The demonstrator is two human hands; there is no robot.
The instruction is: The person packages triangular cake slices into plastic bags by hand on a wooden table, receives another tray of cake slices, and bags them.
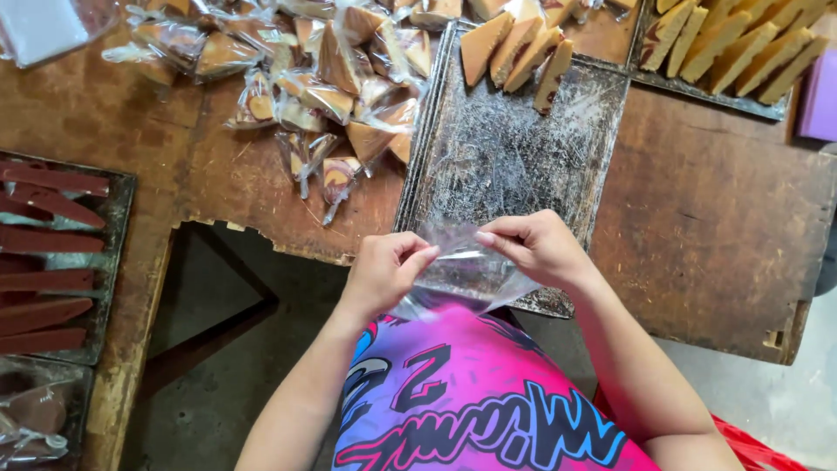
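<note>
Pinching a clear plastic bag [466,270] at its upper edge, the left hand [384,270] and the right hand [536,247] meet close together at the near edge of the wooden desk [697,227]; each hand has its fingers curled shut on the film, thumb against fingertips, and the bag hangs between them just above the person's pink patterned shirt [471,392]; directly beyond the hands lies a dark, scratched metal tray [497,148], mostly bare, with a few tan cake wedges [514,48] standing at its far end; to the far right a second tray [697,87] carries a row of similar tan slices [732,48]; to the far left of the middle tray a heap of bagged wedges [323,78] spreads over the desk; at the left edge another tray [118,218] holds dark reddish-brown slices [48,244] laid in rows; a red plastic seat edge [750,445] shows at the near right.
</note>
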